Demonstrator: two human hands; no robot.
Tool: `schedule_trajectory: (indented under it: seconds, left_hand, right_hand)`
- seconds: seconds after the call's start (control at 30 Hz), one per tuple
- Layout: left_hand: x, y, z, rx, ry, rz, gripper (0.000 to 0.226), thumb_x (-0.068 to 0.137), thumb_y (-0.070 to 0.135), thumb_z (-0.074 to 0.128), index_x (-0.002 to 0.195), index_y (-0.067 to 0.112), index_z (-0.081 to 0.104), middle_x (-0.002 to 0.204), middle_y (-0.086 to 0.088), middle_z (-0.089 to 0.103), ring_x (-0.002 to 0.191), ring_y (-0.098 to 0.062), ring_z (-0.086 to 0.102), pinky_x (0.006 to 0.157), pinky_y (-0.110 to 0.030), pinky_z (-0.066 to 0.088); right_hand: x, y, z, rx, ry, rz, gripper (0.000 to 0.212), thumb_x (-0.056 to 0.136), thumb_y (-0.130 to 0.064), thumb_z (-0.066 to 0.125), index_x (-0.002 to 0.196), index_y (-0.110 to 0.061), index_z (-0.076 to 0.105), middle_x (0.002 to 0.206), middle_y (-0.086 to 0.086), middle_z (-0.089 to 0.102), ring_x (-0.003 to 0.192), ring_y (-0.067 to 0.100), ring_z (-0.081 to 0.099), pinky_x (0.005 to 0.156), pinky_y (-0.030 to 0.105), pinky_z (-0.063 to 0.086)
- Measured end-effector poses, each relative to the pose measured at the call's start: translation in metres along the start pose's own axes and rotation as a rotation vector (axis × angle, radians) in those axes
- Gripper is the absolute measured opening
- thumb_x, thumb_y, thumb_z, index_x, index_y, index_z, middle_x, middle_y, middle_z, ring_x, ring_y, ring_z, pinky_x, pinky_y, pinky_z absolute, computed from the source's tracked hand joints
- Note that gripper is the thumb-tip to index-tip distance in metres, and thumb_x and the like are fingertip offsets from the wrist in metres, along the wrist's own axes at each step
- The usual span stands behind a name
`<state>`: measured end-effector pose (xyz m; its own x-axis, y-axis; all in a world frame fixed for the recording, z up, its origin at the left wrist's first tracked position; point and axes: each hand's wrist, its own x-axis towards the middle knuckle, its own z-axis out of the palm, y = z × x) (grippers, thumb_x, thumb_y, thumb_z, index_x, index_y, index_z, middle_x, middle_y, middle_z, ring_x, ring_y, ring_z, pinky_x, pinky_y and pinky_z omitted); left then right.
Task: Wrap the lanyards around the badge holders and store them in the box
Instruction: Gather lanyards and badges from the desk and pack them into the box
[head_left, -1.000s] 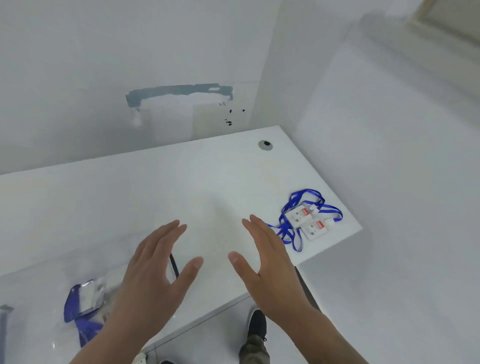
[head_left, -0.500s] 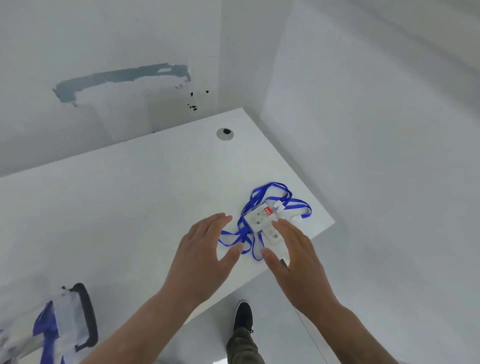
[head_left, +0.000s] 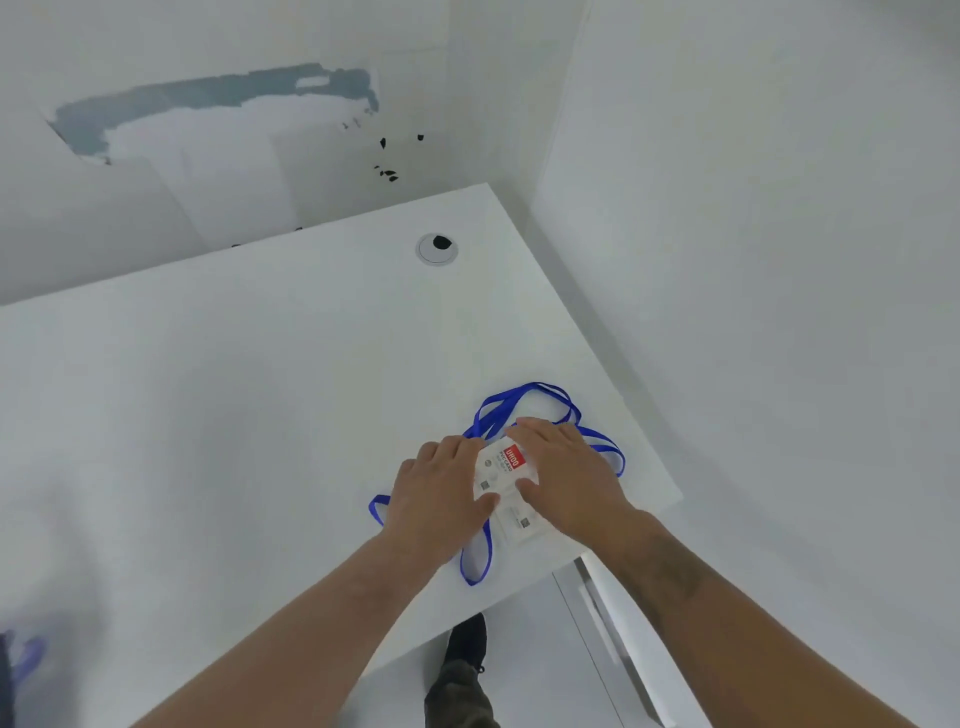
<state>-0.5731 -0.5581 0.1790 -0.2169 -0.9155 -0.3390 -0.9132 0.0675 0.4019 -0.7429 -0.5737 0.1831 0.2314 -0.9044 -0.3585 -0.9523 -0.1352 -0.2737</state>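
Two white badge holders lie side by side near the table's right front corner. The upper badge holder (head_left: 500, 467) has a red label; the lower badge holder (head_left: 523, 526) sits closer to the edge. Their blue lanyards (head_left: 519, 397) loop loosely around them on the table. My left hand (head_left: 439, 501) lies flat on the left of the upper holder, thumb on its corner. My right hand (head_left: 569, 475) covers its right side, thumb where the two holders meet. Both holders stay flat on the table. The clear box (head_left: 15, 662) with blue inside shows only as a blur at the far left edge.
The white table (head_left: 260, 415) ends just right of and in front of the badges. A round cable grommet (head_left: 436, 249) sits at the back. White walls close in behind and to the right. My shoe (head_left: 467, 644) stands on the floor below the front edge.
Both hands moved forward and right from above the table onto the badge holders. The view swung right, so the box slid to the far left edge.
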Motion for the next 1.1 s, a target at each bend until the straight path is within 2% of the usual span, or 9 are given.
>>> schedule_trajectory:
  seconds: [0.13,0.27,0.33,0.47,0.53,0.63,0.77,0.93,1.1]
  left_hand:
    - [0.020,-0.001,0.019,0.093,-0.034,-0.041,0.063,0.090,0.048,0.060,0.143,0.026,0.034,0.142,0.007,0.044,0.126,-0.017,0.043,0.102,-0.032,0.038]
    - [0.029,-0.003,0.026,0.141,0.008,-0.065,0.064,0.088,0.047,0.064,0.141,0.028,0.035,0.136,0.007,0.046,0.124,-0.017,0.042,0.101,-0.031,0.037]
    - [0.029,-0.003,0.026,0.136,0.033,-0.079,0.060,0.088,0.046,0.064,0.139,0.029,0.038,0.131,0.008,0.048,0.121,-0.016,0.042,0.100,-0.030,0.036]
    - [0.026,-0.006,0.015,0.046,0.116,-0.089,0.034,0.094,0.038,0.057,0.127,0.032,0.052,0.120,0.013,0.055,0.114,-0.012,0.045,0.096,-0.025,0.036]
    - [0.022,-0.006,0.002,-0.116,0.115,-0.127,0.019,0.093,0.037,0.059,0.112,0.032,0.062,0.110,0.015,0.061,0.105,-0.009,0.050,0.091,-0.025,0.042]
    - [0.012,-0.007,-0.026,-0.674,0.005,-0.289,0.005,0.088,0.031,0.068,0.088,0.026,0.067,0.089,0.009,0.073,0.087,-0.012,0.066,0.077,-0.032,0.055]
    - [-0.011,-0.014,-0.071,-1.095,-0.022,-0.354,0.008,0.088,0.015,0.071,0.092,0.009,0.068,0.086,-0.003,0.078,0.086,-0.027,0.073,0.076,-0.034,0.061]
    - [-0.052,-0.028,-0.128,-1.240,0.042,-0.291,0.009,0.088,0.014,0.071,0.093,0.008,0.066,0.089,-0.008,0.078,0.084,-0.023,0.075,0.070,-0.031,0.061]
    - [-0.093,-0.038,-0.167,-1.249,0.125,-0.220,0.004,0.090,0.015,0.068,0.090,0.013,0.065,0.091,-0.012,0.077,0.078,-0.023,0.071,0.069,-0.032,0.062]
  right_hand:
    - [0.028,0.012,0.009,-0.117,-0.079,-0.087,0.071,0.087,-0.036,0.066,0.148,-0.032,0.029,0.152,-0.010,0.033,0.134,0.017,0.034,0.100,0.032,0.045]
    - [0.041,0.019,0.013,-0.182,-0.058,-0.130,0.069,0.083,-0.042,0.069,0.143,-0.031,0.036,0.142,-0.008,0.042,0.129,0.018,0.037,0.100,0.034,0.044]
    - [0.044,0.022,0.013,-0.197,-0.034,-0.136,0.062,0.082,-0.045,0.068,0.137,-0.030,0.043,0.136,-0.007,0.045,0.127,0.018,0.038,0.101,0.033,0.041]
    - [0.043,0.023,-0.006,-0.074,0.060,-0.117,0.027,0.085,-0.048,0.064,0.107,-0.033,0.060,0.112,-0.013,0.057,0.112,0.010,0.045,0.095,0.027,0.040]
    - [0.039,0.023,-0.024,0.035,0.021,-0.095,0.019,0.086,-0.049,0.064,0.097,-0.034,0.063,0.099,-0.017,0.060,0.101,0.005,0.050,0.091,0.027,0.043]
    - [0.029,0.019,-0.053,0.221,-0.101,-0.054,0.017,0.084,-0.050,0.067,0.092,-0.036,0.062,0.092,-0.019,0.059,0.086,0.004,0.058,0.074,0.021,0.049]
    - [0.016,-0.004,-0.088,0.407,-0.137,-0.066,0.015,0.086,-0.048,0.067,0.090,-0.034,0.063,0.092,-0.016,0.066,0.080,0.002,0.062,0.059,0.013,0.044]
    - [0.001,-0.042,-0.136,0.633,-0.202,-0.155,0.015,0.086,-0.033,0.071,0.096,-0.025,0.066,0.086,-0.015,0.074,0.085,0.001,0.069,0.073,0.015,0.052]
    - [-0.012,-0.083,-0.166,0.760,-0.310,-0.243,0.026,0.079,-0.024,0.076,0.104,-0.020,0.067,0.094,-0.002,0.076,0.083,0.018,0.072,0.080,0.029,0.058]
